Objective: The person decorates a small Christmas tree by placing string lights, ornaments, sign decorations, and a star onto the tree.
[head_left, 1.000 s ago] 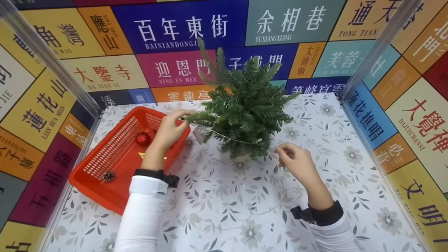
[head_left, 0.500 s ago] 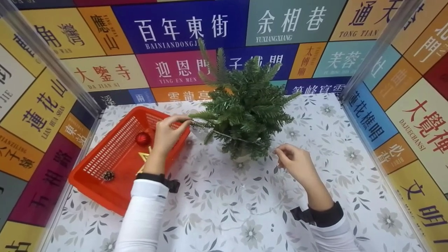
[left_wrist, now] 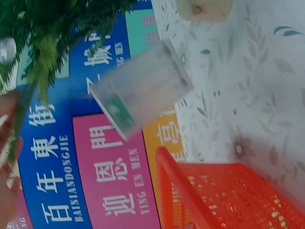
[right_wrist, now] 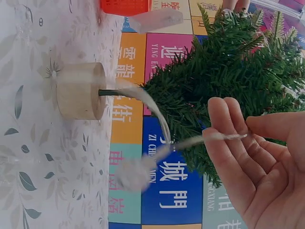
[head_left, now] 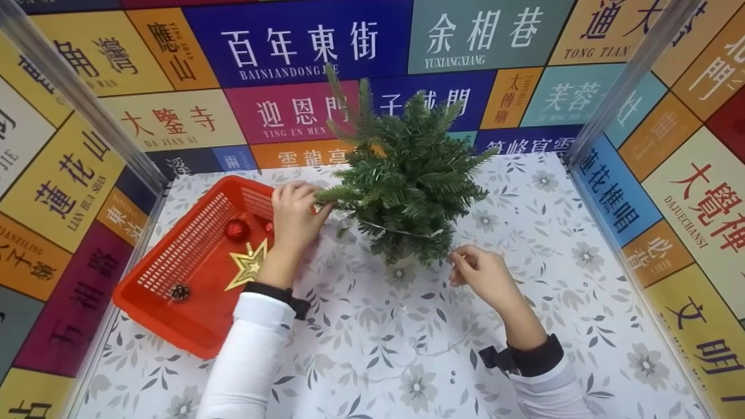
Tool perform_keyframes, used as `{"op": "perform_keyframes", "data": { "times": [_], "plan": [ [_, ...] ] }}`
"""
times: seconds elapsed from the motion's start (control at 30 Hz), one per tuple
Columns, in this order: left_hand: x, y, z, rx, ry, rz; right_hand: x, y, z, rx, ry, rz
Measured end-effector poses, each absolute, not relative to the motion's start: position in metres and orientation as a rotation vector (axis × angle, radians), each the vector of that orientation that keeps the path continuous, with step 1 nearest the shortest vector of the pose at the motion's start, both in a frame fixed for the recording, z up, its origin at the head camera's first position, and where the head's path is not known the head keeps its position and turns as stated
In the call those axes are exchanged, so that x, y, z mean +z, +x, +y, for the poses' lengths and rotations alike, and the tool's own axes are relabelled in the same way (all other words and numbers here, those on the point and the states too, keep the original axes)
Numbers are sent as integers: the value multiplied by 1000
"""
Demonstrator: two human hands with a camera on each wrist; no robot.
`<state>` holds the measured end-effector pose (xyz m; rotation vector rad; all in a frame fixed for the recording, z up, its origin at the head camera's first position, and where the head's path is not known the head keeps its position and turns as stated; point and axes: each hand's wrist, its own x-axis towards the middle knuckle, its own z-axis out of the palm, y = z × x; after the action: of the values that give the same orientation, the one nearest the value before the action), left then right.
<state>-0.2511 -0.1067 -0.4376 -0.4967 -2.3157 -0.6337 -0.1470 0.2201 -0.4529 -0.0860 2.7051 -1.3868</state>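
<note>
A small artificial Christmas tree [head_left: 407, 180] stands upright on a round wooden base [right_wrist: 81, 90]. My left hand [head_left: 300, 218] is at its left side, fingers curled about a low branch [left_wrist: 28, 95]. Close to that hand, a translucent battery box [left_wrist: 143, 88] with a green patch hangs tilted and blurred. Clear string lights [head_left: 401, 231] cross the front of the lower branches. On the right, my right hand [head_left: 480, 273] pinches their thin wire [right_wrist: 209, 137] between thumb and fingers. A blurred clear clump [right_wrist: 133, 174] dangles from the wire in the right wrist view.
The red plastic basket [head_left: 163, 331] stands left of the tree, beside my left forearm. Inside lie a gold star [head_left: 249, 266], a red ball ornament [head_left: 236, 230] and a pine cone [head_left: 180, 291]. Loose light wire [head_left: 442, 351] trails over the floral tabletop. Printed panels enclose the back and sides.
My left hand drew back leftward with the wire, then came forward onto the branch, uncovering more of the gold star. My right hand shifted slightly left, still pinching the wire.
</note>
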Motion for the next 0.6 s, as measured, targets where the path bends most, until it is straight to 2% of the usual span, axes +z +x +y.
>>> {"op": "perform_keyframes", "data": {
  "times": [0.23,0.6],
  "plan": [
    [-434,-251,-91,-599,-367,-2408,-453,-154,218,-1412,-43,2723],
    [-439,-249,-111,-832,-502,-2474,-454,-163,216,-1429,-61,2685]
  ]
}}
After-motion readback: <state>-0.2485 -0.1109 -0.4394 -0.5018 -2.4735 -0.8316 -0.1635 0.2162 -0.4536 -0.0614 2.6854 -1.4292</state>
